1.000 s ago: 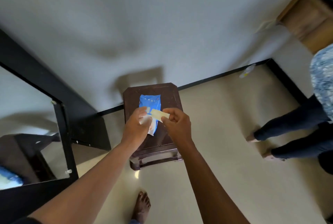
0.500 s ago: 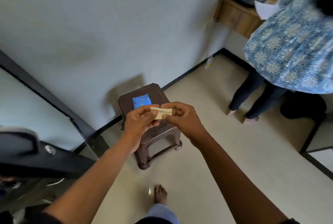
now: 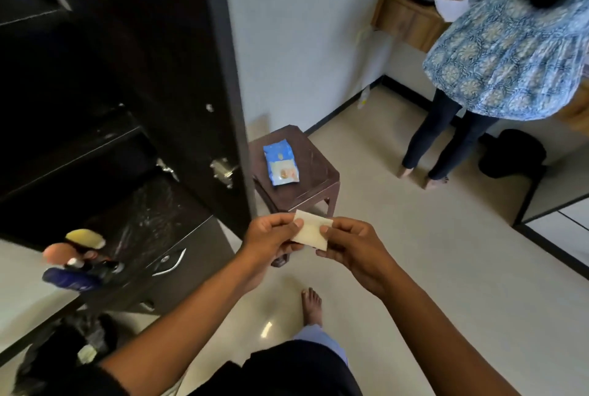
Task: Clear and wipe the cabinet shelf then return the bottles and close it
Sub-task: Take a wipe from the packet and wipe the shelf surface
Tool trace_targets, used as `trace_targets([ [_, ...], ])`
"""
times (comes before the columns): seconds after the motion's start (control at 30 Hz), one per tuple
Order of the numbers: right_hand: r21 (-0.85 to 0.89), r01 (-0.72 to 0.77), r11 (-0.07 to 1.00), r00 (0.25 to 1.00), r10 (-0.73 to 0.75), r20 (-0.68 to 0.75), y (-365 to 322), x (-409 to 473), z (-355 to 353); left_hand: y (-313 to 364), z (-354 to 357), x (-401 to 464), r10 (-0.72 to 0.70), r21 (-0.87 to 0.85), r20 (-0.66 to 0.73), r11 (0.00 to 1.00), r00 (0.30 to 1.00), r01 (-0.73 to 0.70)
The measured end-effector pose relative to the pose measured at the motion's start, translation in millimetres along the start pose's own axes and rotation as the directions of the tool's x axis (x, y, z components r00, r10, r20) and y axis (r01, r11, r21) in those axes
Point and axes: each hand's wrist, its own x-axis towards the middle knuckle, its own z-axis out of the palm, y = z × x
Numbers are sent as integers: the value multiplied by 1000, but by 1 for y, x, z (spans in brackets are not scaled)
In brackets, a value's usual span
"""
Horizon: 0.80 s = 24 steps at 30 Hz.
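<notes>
Two hands share one folded wipe [image 3: 310, 231]: left hand [image 3: 271, 236] and right hand [image 3: 350, 244] each keep a pinch grip on opposite edges. Probably light, limp, tearable; best spread by its corners. Bottles [image 3: 75, 263] stand on the cabinet shelf [image 3: 159, 204], left.

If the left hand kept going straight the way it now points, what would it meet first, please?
Probably the brown stool. The left hand, pinching the folded wipe with the right hand, points forward and slightly right, toward the stool's near edge and the blue packet; depth is unclear.
</notes>
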Motion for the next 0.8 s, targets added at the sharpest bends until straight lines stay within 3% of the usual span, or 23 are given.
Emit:
trace_targets([
  [0.2, 26, -115, 993, 992, 114, 62, 44, -21, 70, -11, -79, -47, -10, 24, -38, 1000, 999, 11],
  [0.43, -92, -195, 976, 969, 207, 137, 61, -5, 163, -8, -161, -84, -39, -28, -220, 999, 975, 34],
  [0.63, -170, -245, 954, 938, 278, 208, 69, 38, 237, -5, -224, -81, -115, -153, -439, 987, 891, 53],
  [0.8, -160, -261, 952, 916, 296, 270, 76, 81, 279, 0, -258, -67, -71, -158, -579, 987, 812, -26],
])
